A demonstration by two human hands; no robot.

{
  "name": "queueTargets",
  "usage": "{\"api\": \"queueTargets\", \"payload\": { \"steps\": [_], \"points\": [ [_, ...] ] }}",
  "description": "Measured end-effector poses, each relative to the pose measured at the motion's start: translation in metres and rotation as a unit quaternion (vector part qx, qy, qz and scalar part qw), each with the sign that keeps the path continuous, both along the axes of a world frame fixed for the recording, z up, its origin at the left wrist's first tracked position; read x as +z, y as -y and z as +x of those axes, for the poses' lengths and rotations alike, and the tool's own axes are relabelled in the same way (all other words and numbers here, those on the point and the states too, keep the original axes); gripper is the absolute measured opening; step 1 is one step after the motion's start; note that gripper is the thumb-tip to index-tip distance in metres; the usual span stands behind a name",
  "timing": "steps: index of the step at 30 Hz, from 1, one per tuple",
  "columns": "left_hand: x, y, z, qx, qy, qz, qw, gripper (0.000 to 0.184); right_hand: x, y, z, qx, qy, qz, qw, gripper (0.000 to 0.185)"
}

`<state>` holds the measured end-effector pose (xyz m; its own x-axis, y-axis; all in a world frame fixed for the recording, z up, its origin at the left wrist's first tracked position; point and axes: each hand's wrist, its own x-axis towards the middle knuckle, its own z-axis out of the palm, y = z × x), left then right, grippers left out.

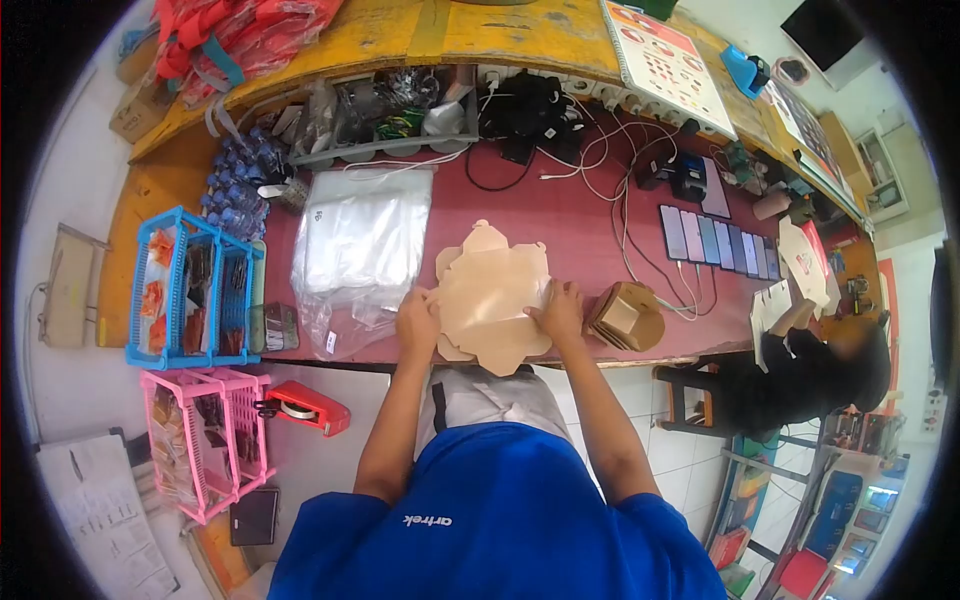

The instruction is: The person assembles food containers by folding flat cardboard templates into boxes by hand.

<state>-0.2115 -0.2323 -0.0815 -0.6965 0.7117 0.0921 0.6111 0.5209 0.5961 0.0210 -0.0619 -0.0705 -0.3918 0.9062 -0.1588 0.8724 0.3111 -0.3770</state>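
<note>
Flat brown cardboard box blanks (490, 300), with cut flaps round their edges, lie in front of me at the near side of the red tabletop. At their left edge is my left hand (418, 318), its fingers closed on the cardboard. My right hand (560, 312) grips the opposite edge, thumb on top and the other fingers bent. Just right of that hand stands a folded brown cardboard box (628, 316), open at the top. How many blanks are stacked cannot be made out.
Clear plastic bags (362, 230) lie left of the blanks. Beyond them is a grey tray (385, 147); farther left, a blue basket (190, 290). Cables (622, 215) and a row of phones (715, 240) lie at right. A person in dark clothing (820, 375) sits at far right.
</note>
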Motion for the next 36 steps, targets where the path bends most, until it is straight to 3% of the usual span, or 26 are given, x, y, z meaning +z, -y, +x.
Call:
{"api": "queueTargets", "payload": {
  "steps": [3, 8, 12, 14, 18, 20, 22, 23, 25, 26, 28, 29, 31, 32, 36],
  "points": [
    [0.006, -0.001, -0.005, 0.015, 0.074, 0.002, 0.997, 0.028, 0.0, -0.001, 0.001, 0.006, 0.0, -0.001, 1.0, 0.097],
    [0.013, -0.01, -0.03, -0.115, 0.181, -0.056, 0.975, 0.023, -0.001, -0.003, -0.001, -0.001, 0.006, -0.007, 1.0, 0.095],
    [-0.009, -0.031, -0.044, -0.133, 0.228, -0.064, 0.963, 0.024, -0.004, 0.002, 0.006, 0.012, -0.038, 0.008, 0.999, 0.093],
    [-0.017, -0.038, -0.044, -0.186, 0.326, 0.021, 0.927, 0.024, -0.004, 0.009, 0.011, 0.02, -0.06, 0.017, 0.998, 0.091],
    [-0.006, -0.032, -0.042, -0.22, 0.236, -0.015, 0.946, 0.031, -0.007, 0.033, 0.033, 0.001, -0.202, 0.095, 0.975, 0.081],
    [-0.005, -0.013, -0.035, -0.194, 0.343, 0.121, 0.911, 0.041, -0.012, 0.054, 0.049, 0.003, -0.248, 0.126, 0.96, 0.078],
    [0.02, 0.006, -0.031, -0.182, 0.383, 0.137, 0.896, 0.045, -0.009, 0.076, 0.06, -0.089, -0.377, 0.014, 0.922, 0.071],
    [0.033, 0.012, -0.027, -0.169, 0.421, 0.154, 0.878, 0.049, 0.002, 0.077, 0.06, -0.09, -0.377, 0.016, 0.922, 0.071],
    [0.042, 0.02, -0.018, -0.152, 0.469, 0.16, 0.855, 0.048, 0.041, 0.084, 0.061, -0.147, -0.485, -0.191, 0.841, 0.065],
    [0.046, 0.024, -0.014, -0.132, 0.517, 0.165, 0.83, 0.047, 0.059, 0.081, 0.06, -0.149, -0.486, -0.19, 0.84, 0.065],
    [0.058, 0.024, 0.0, -0.136, 0.538, 0.178, 0.812, 0.048, 0.088, 0.063, 0.056, -0.102, -0.574, -0.253, 0.772, 0.061],
    [0.063, 0.023, 0.006, -0.138, 0.561, 0.192, 0.794, 0.05, 0.089, 0.053, 0.055, -0.104, -0.577, -0.25, 0.77, 0.061],
    [0.069, 0.017, 0.012, -0.164, 0.562, 0.202, 0.785, 0.049, 0.089, 0.033, 0.053, -0.081, -0.526, -0.145, 0.834, 0.064],
    [0.073, 0.013, 0.014, -0.183, 0.564, 0.214, 0.776, 0.049, 0.121, 0.032, 0.049, -0.092, -0.536, -0.189, 0.818, 0.057],
    [0.106, 0.012, 0.017, -0.205, 0.55, 0.178, 0.79, 0.049, 0.142, 0.025, 0.059, -0.062, -0.485, -0.277, 0.827, 0.048]
  ]
}}
